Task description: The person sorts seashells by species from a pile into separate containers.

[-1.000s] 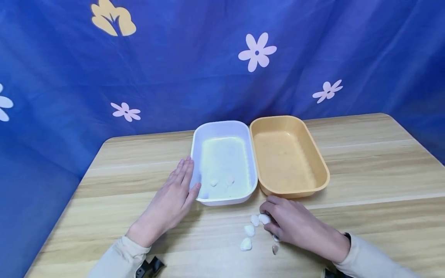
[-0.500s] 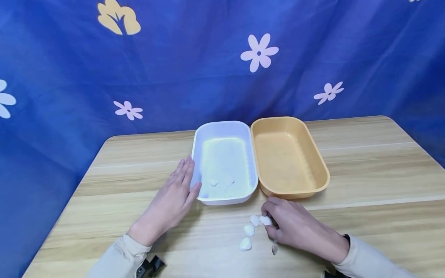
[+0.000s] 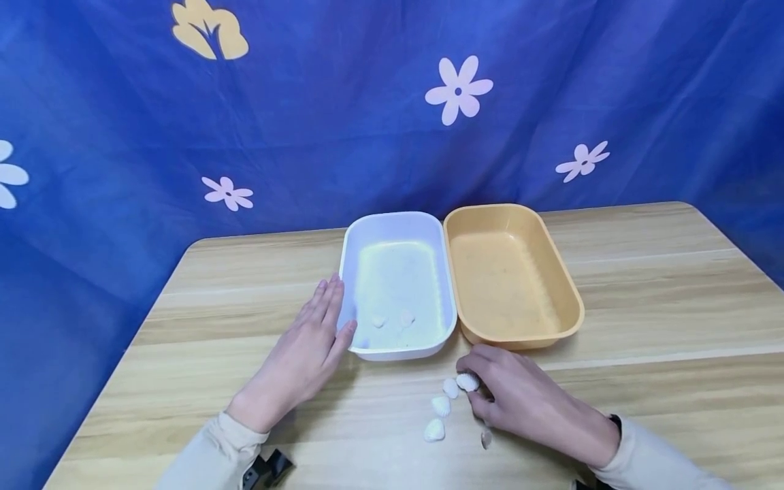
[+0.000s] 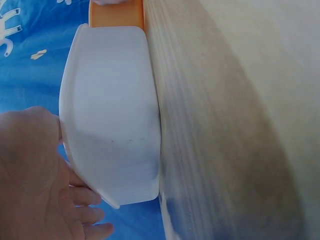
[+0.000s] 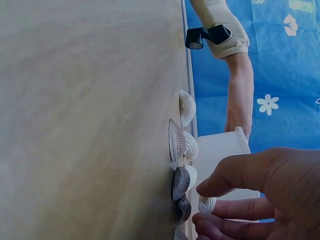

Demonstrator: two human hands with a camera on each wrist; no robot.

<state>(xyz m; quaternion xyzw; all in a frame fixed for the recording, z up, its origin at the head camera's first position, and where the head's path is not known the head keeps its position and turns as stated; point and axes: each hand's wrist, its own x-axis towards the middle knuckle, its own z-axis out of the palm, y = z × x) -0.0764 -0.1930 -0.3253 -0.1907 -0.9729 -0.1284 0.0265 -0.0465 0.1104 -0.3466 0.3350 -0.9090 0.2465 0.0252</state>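
My right hand point(image 3: 529, 398) pinches a white ribbed seashell point(image 5: 207, 205) between thumb and fingers, just in front of the yellow-orange tub. Left of it, several white seashells point(image 3: 435, 430) lie in a curved row on the table. A brownish shell point(image 3: 486, 439) shows below my palm; dark shells point(image 5: 181, 183) under the hand appear in the right wrist view. My left hand point(image 3: 300, 350), fingers straight, rests along the left rim of the white tub point(image 3: 398, 354). Inside that tub lie two small pale shells point(image 3: 407, 318).
The yellow-orange tub point(image 3: 520, 344) stands right beside the white one, with no shells seen in it. Both sit on a wood-grain table point(image 3: 661, 306). A blue curtain point(image 3: 343, 122) with flower prints hangs behind the far edge.
The fingers of my right hand have closed on the white shell and raised it slightly. My left hand has stayed at the white tub's rim.
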